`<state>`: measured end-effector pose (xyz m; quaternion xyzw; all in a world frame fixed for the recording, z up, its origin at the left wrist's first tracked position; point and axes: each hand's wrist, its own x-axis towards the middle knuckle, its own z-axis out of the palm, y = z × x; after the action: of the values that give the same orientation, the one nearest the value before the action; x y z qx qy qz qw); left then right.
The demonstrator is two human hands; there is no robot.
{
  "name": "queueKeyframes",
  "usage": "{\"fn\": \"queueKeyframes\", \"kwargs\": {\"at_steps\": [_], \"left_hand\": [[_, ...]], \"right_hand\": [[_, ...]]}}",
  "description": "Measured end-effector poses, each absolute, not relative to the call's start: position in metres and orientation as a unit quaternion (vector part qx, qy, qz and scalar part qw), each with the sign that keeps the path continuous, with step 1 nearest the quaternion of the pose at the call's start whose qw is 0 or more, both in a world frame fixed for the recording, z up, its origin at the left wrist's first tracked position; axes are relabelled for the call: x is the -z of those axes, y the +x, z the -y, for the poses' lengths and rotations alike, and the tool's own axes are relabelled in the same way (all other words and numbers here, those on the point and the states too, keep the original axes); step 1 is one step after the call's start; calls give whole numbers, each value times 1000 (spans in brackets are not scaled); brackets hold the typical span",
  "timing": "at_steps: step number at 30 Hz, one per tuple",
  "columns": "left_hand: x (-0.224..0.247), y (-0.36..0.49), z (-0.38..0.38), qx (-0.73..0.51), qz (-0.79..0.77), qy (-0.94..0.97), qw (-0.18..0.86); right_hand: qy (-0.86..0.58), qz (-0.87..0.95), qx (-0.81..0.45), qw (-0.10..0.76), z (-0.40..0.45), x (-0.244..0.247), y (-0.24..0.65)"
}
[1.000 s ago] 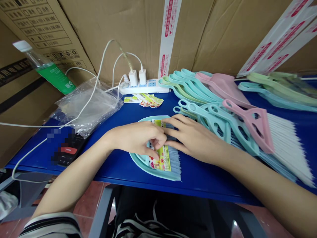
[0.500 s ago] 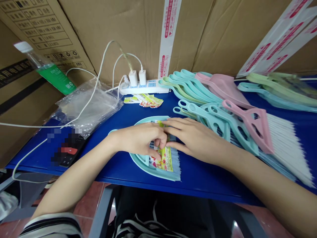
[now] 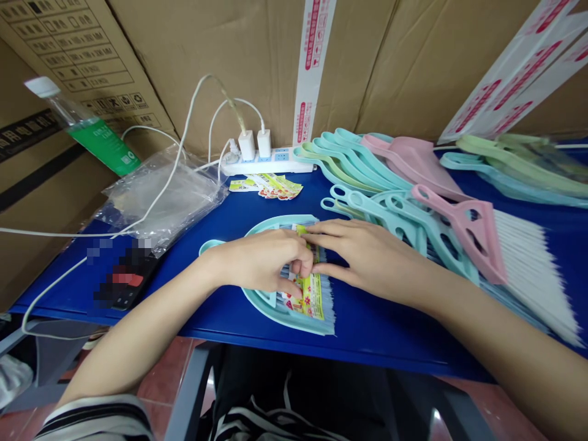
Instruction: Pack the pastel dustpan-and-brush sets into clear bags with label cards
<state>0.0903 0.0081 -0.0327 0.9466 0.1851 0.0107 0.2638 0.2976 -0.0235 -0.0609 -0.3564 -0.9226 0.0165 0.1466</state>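
A light blue dustpan (image 3: 266, 309) lies on the blue table with a blue-bristled brush (image 3: 328, 306) in it. Across the bristles rests a yellow and white printed label (image 3: 313, 296). My left hand (image 3: 271, 260) is over the dustpan, its fingers curled and touching the label; whether it pinches anything is hidden. My right hand (image 3: 362, 254) lies at the right edge, fingers spread, their tips on the label's upper part and the bristles.
More labels (image 3: 275, 186) lie before a white power strip (image 3: 271, 162). Stacked dustpans (image 3: 413, 162) and brushes (image 3: 478, 239) are at the right. Plastic bags (image 3: 160, 190), a bottle (image 3: 103, 144), a dark device (image 3: 133, 285) and white cables are at the left.
Both hands have shifted very slightly to the right, and the label under them has moved a little the same way on the bristles.
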Motion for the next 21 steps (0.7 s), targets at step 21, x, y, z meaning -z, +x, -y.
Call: {"fn": "queueKeyframes", "kwargs": {"at_steps": [21], "left_hand": [[29,91,2,2,-157,961,229]], "right_hand": [[-395,909,-44,127,25,61,298]]}}
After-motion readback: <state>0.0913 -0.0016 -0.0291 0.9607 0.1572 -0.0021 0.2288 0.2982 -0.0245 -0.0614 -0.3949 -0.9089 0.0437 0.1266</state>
